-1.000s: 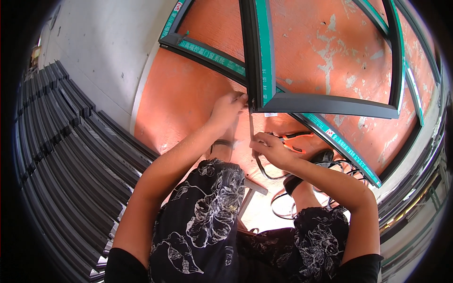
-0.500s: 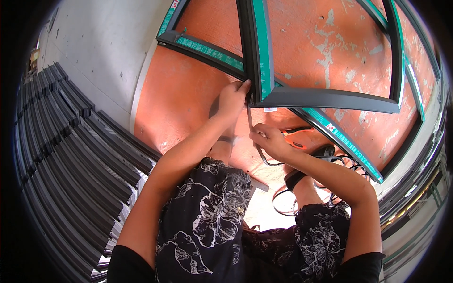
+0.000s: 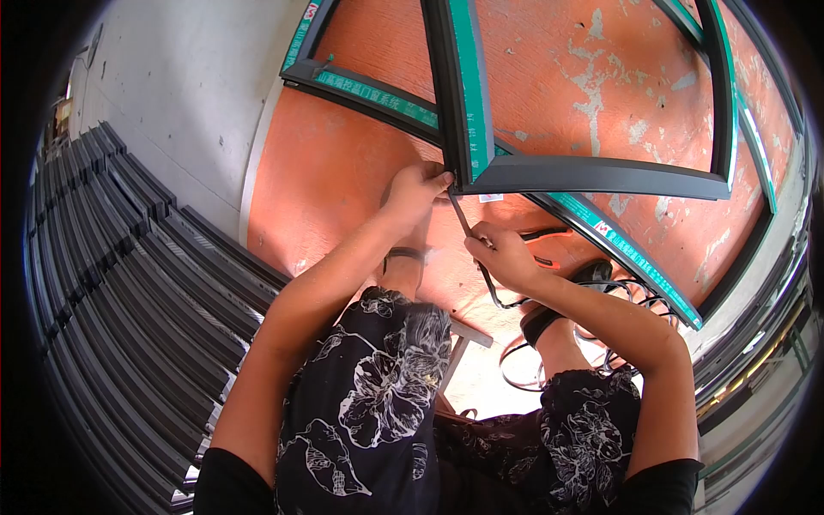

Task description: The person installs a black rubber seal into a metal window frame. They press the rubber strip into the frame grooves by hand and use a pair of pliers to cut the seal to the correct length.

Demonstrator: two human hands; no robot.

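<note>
A dark grey window frame (image 3: 601, 174) with green protective film lies above me, one corner pointing toward me. At that corner my left hand (image 3: 416, 194) is closed, thumb and finger pinching at the frame's edge where a thin black sealing strip (image 3: 461, 216) meets it; the fingertips partly cover the contact. Lower and to the right, my right hand (image 3: 506, 257) is closed round the same strip. Between the hands the strip runs taut and slanted. Its loose length drops from my right hand and loops on the floor by my foot.
Pliers with orange-and-black handles (image 3: 547, 263) lie beyond my right hand. Another green-filmed frame (image 3: 622, 249) extends beneath the first. Black strip coils (image 3: 635, 296) surround my right foot. Stacked dark profiles (image 3: 142, 318) fill the left side, beside a pale wall (image 3: 184, 103).
My left hand has slid down along the frame edge to its corner. My right hand has shifted slightly right and down, and the strip between them now slants more.
</note>
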